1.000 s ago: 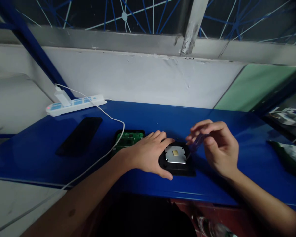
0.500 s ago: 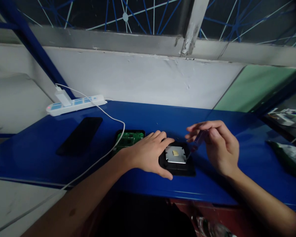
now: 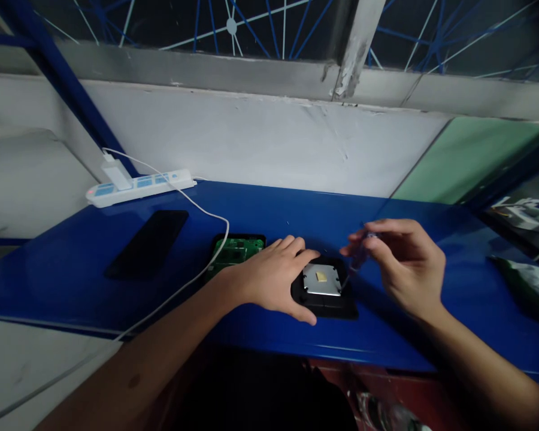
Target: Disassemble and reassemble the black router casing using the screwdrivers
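Observation:
A black plastic cover (image 3: 327,309) lies on the blue table, carrying a silver metal plate (image 3: 317,286) with a small yellowish pad (image 3: 321,276) at its middle. My left hand (image 3: 276,278) rests across the cover's left edge, thumb and fingers spread along its sides. In my right hand (image 3: 411,263) is a slim screwdriver (image 3: 360,257) with a see-through purplish handle, pinched between thumb and fingers. Its shaft slants down to the right edge of the plate, near the lower corner. A green circuit board (image 3: 236,250) in a black case sits left of my left hand, partly covered by it.
A white cable (image 3: 206,212) runs from a power strip (image 3: 144,187) across the circuit board and down beside my left forearm. A black phone-like slab (image 3: 148,244) lies at left. At the right edge is a green and white bag (image 3: 527,284). A wall closes off the back.
My right hand has shifted slightly to the right, and its fingers have turned around the screwdriver handle. The left hand stays on the cover. The whole view has shifted slightly.

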`<state>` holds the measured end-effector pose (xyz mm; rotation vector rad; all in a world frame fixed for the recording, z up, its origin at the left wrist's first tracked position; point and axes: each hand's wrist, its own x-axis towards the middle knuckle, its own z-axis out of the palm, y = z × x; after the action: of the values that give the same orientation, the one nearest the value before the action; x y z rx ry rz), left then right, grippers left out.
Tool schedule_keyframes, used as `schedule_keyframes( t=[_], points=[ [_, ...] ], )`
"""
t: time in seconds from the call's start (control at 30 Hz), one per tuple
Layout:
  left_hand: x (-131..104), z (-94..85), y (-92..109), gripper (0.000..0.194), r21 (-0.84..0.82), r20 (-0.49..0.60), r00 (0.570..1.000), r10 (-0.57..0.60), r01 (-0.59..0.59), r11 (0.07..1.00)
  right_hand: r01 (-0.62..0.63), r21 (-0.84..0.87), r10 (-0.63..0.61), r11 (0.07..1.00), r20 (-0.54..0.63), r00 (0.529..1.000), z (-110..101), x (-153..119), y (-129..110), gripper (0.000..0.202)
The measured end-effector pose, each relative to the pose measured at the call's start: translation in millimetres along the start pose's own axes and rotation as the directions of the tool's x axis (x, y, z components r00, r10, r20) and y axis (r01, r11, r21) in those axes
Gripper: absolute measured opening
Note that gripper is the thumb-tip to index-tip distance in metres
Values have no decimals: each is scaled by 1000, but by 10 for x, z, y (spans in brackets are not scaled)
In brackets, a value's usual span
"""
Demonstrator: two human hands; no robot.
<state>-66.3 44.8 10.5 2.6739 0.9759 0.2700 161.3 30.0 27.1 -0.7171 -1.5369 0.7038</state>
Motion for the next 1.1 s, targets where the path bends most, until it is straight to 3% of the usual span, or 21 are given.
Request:
schedule_keyframes(
  t=[0.17, 0.33, 0.43, 0.53, 0.7, 0.93, 1.1],
  points=[
    [2, -8, 9, 104, 15, 6, 1000, -1, 1, 1000, -94, 89, 86, 992, 88, 992, -34, -10, 15, 20],
    [8, -16, 27, 104, 16, 12, 1000, 0, 0, 1000, 18, 45, -21, 999, 80, 997, -35, 28, 38, 8],
    [5, -20, 35, 104, 14, 11, 1000, -6, 6, 1000, 49, -51, -47, 997, 37, 998, -13, 38, 42, 13],
    [-2, -18, 34, 104, 22, 12, 1000, -6, 5, 1000, -9, -77, 10, 997, 7, 1000, -4, 30, 51, 16],
    [-9, -21, 36, 106, 34, 33, 999, -25, 24, 999, -114, 84, 108, 990, 73, 991, -30, 15, 80, 17],
    [-5, -3, 16, 104, 11, 13, 1000, -3, 3, 1000, 91, -26, -88, 996, 95, 992, -63, 49, 113, 10],
    [-1, -1, 3, 105, -10, 18, 1000, -5, 5, 1000, 57, -85, -52, 995, 61, 997, -47, 22, 100, 26]
  ],
)
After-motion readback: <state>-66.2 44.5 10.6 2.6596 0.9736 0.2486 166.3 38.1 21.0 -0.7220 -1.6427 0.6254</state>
